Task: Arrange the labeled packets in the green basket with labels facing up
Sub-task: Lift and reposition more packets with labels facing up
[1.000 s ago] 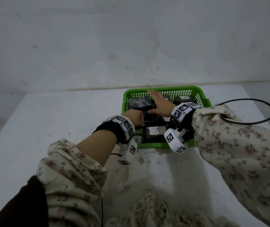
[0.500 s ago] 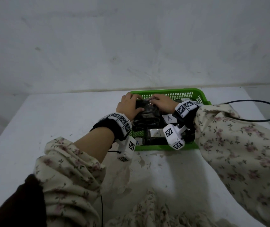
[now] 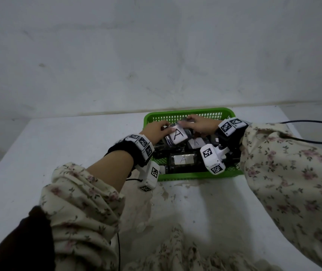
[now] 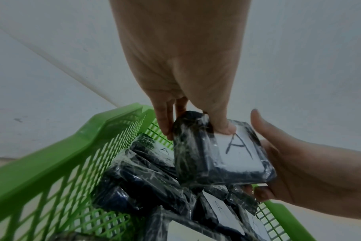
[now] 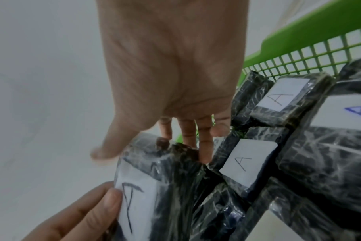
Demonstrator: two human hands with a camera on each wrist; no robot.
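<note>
A green basket [image 3: 191, 111] on the white table holds several dark plastic-wrapped packets. Both hands hold one packet [image 3: 178, 135] just above the basket's far left part, its white "A" label facing up. My left hand [image 3: 165, 130] grips its left end, thumb [image 4: 225, 128] on the label's corner. My right hand [image 3: 188, 122] grips its far right edge, fingers [image 5: 204, 146] curled behind it. The held packet [image 4: 223, 151] tilts towards me. Other packets [image 3: 183, 159] [image 5: 245, 161] lie label-up in the basket; dark packets [image 4: 144, 179] below show no label.
A black cable [image 3: 312, 132] loops on the table right of the basket. The grey wall stands close behind the table's far edge. The white table [image 3: 68, 145] lies bare to the left, with scuffed paint [image 3: 164, 192] in front of the basket.
The packet between both hands showed its dark side before; it has been turned over, so its "A" label now faces up. Both hands shifted slightly towards the basket's far left.
</note>
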